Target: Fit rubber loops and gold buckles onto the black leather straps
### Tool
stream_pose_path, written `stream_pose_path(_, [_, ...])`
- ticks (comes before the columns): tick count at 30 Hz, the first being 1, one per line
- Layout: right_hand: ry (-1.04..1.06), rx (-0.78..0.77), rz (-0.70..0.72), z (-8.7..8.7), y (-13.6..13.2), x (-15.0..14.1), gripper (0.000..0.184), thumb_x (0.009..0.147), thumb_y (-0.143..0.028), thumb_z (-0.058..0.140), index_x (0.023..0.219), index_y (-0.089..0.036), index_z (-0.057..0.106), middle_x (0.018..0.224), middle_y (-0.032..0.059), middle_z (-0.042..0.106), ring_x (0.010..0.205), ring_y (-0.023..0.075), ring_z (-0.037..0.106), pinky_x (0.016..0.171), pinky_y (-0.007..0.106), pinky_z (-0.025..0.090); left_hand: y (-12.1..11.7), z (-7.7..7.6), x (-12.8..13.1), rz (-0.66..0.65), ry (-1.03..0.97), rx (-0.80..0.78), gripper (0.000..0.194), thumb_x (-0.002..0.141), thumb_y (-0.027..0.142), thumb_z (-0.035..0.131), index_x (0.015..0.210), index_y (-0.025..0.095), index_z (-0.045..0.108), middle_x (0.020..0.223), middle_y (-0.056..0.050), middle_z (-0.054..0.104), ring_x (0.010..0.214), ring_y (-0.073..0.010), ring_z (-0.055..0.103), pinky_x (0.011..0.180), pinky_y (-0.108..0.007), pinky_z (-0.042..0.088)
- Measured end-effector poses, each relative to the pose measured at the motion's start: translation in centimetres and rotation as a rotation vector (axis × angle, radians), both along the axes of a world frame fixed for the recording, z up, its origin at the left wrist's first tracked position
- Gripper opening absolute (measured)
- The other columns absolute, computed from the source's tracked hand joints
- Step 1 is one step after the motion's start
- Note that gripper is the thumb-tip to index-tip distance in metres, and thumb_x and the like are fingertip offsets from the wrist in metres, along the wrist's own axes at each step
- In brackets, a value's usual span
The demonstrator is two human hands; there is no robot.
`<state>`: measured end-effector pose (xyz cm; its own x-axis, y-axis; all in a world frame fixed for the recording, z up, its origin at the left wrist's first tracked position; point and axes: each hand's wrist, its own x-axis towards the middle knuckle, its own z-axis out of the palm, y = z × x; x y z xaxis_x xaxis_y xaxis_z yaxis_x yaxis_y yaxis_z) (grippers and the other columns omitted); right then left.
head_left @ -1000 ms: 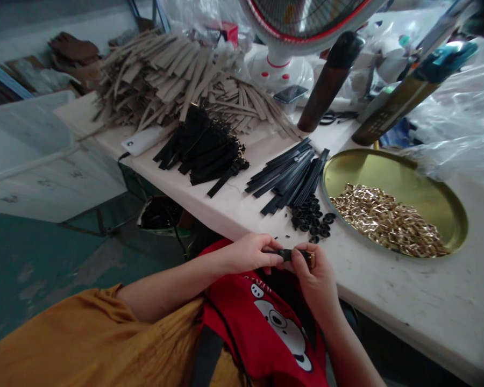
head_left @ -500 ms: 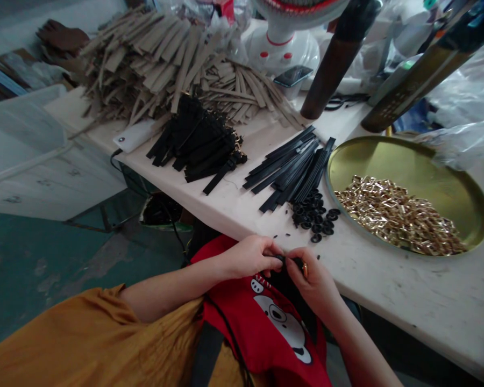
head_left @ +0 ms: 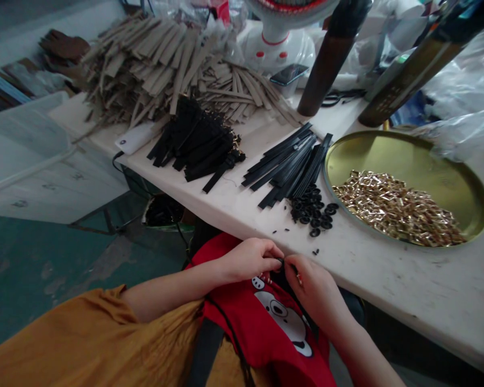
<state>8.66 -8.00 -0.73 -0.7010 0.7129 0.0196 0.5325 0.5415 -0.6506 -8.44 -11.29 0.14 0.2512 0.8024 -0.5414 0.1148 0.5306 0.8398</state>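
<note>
Close to the table's front edge, my left hand (head_left: 255,259) is closed in a pinch on a small black strip (head_left: 281,263), mostly hidden by the fingers. My right hand (head_left: 317,287) meets it from the other side, its thumb and forefinger closed on the same strip. A bit of gold metal (head_left: 299,278) shows within my right hand's curled fingers. Just beyond the hands lie a cluster of small black rings (head_left: 313,210) and a fan of flat black strips (head_left: 288,166).
A gold tray (head_left: 447,180) at the right holds a heap of gold metal buckles (head_left: 403,209). Black straps with gold fittings (head_left: 197,142) are piled left of centre. Behind them rises a heap of grey-brown strips (head_left: 145,64). A phone (head_left: 289,74) rests by the white fan base (head_left: 276,51).
My right hand has turned slightly, its back now more toward me, and the gold metal in it shows less. A few black bits near the table edge have shifted. My left hand stays almost still.
</note>
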Motion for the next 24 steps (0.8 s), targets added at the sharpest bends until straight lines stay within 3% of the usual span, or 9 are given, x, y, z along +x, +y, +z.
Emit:
stream_pose_path(2, [0.002, -0.005, 0.035, 0.3, -0.2, 0.1, 0.017, 0.084, -0.024, 0.040, 0.077, -0.020, 0.055, 0.066, 0.0041, 0.058, 0.059, 0.0174, 0.054, 0.054, 0.028, 0.038, -0.2, 0.1, 0.0, -0.005, -0.009, -0.012, 0.026, 0.072, 0.023, 0.055, 0.094, 0.010, 0.057, 0.084, -0.006, 0.065, 0.061, -0.0113, 0.060, 0.057, -0.024, 0.048])
stream_pose_path(5, [0.050, -0.160, 0.052, 0.5, -0.5, 0.5, 0.013, 0.083, -0.025, 0.043, 0.078, -0.021, 0.054, 0.069, 0.0024, 0.060, 0.061, 0.0157, 0.054, 0.056, 0.026, 0.040, -0.5, 0.6, 0.0, -0.026, -0.017, -0.027, 0.023, 0.070, 0.020, 0.056, 0.091, 0.009, 0.059, 0.076, -0.005, 0.065, 0.060, -0.0107, 0.058, 0.058, -0.023, 0.047])
stream_pose_path(13, [0.264, -0.498, -0.122, 0.2, -1.9, 1.2, 0.015, 0.081, -0.033, 0.049, 0.074, -0.020, 0.054, 0.061, -0.0011, 0.052, 0.054, 0.0114, 0.046, 0.049, 0.022, 0.039, -1.5, 1.6, -0.1, -0.106, -0.020, -0.006, 0.027, 0.070, 0.022, 0.058, 0.094, 0.010, 0.061, 0.073, -0.002, 0.063, 0.062, -0.0111, 0.058, 0.061, -0.023, 0.047])
stream_pose_path(17, [0.359, -0.629, -0.232, -0.6, -2.4, 0.9, 0.018, 0.082, -0.038, 0.049, 0.081, -0.020, 0.050, 0.060, -0.0029, 0.048, 0.051, 0.0101, 0.042, 0.045, 0.021, 0.035, -1.7, 2.3, -0.7, -0.121, -0.094, 0.047, 0.027, 0.075, 0.014, 0.049, 0.101, 0.010, 0.057, 0.077, -0.001, 0.061, 0.061, -0.0080, 0.055, 0.061, -0.021, 0.045])
stream_pose_path(20, [0.370, -0.659, -0.252, -0.7, -2.5, 0.8, 0.019, 0.082, -0.040, 0.049, 0.083, -0.021, 0.049, 0.061, -0.0032, 0.048, 0.050, 0.0097, 0.041, 0.045, 0.021, 0.034, -2.0, 2.4, -0.9, -0.110, -0.095, 0.048, 0.027, 0.076, 0.010, 0.046, 0.100, 0.010, 0.057, 0.076, -0.001, 0.060, 0.060, -0.0065, 0.053, 0.060, -0.019, 0.044])
stream_pose_path(24, [0.310, -0.580, -0.177, -0.2, -2.7, 0.9, 0.018, 0.081, -0.038, 0.050, 0.081, -0.020, 0.054, 0.063, -0.0020, 0.050, 0.053, 0.0112, 0.044, 0.048, 0.022, 0.037, -2.6, 1.7, -0.5, -0.062, -0.071, 0.074, 0.021, 0.075, 0.014, 0.050, 0.094, 0.010, 0.059, 0.076, -0.001, 0.062, 0.061, -0.0075, 0.053, 0.061, -0.019, 0.043])
